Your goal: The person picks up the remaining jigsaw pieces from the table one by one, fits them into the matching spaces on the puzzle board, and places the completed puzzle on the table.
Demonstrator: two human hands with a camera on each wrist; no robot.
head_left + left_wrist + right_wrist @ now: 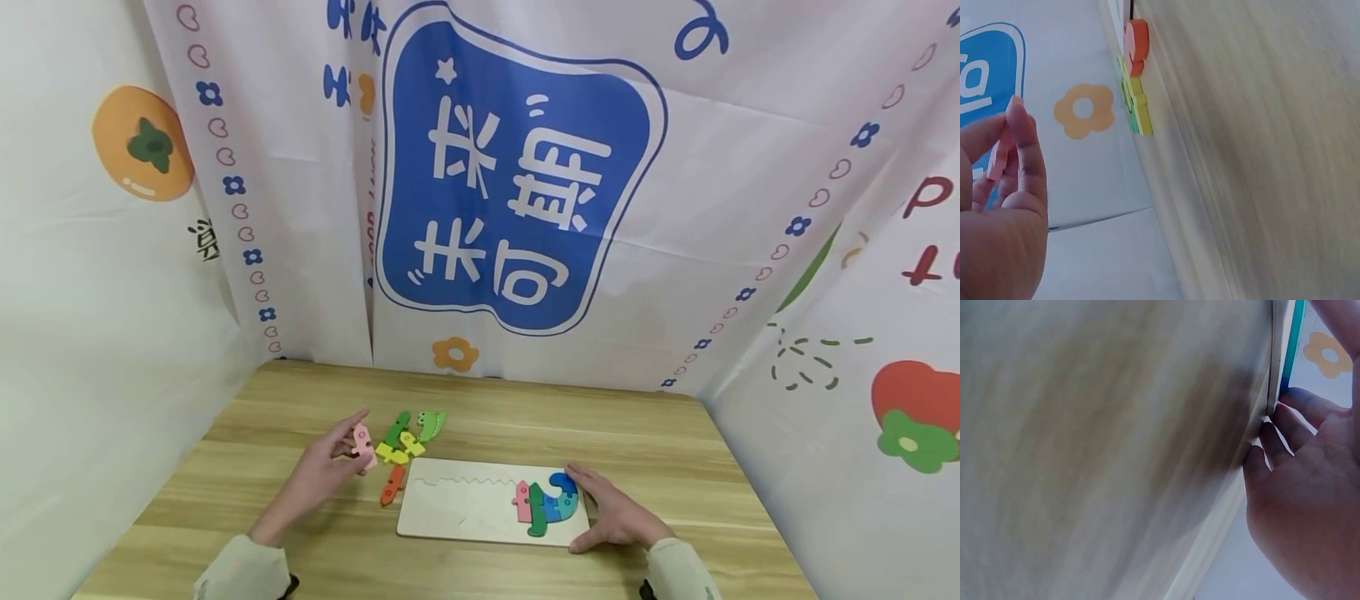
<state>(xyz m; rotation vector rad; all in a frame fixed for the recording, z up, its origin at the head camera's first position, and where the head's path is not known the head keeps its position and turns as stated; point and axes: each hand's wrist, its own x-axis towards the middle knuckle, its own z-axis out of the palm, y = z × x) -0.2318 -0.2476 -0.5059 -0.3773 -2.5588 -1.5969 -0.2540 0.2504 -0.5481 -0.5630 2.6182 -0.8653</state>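
Thumb and fingers of my left hand (331,467) pinch a pink puzzle piece (363,442) above the table, left of the loose pieces. In the left wrist view this pink piece (1001,153) is partly hidden by the fingers. A pale wooden puzzle board (457,517) lies flat, with pink, green and blue pieces (551,505) fitted at its right end. My right hand (617,512) holds that end, thumb at the near corner and forefinger at the far corner. The right wrist view shows the fingertips against the board's edge (1274,359).
Beside the board's far left corner lie yellow pieces (392,453), a green piece (397,428) and a green crocodile-head piece (432,426). An orange piece (392,485) lies near its left edge. Printed cloth (315,250) hangs around the wooden table (337,558).
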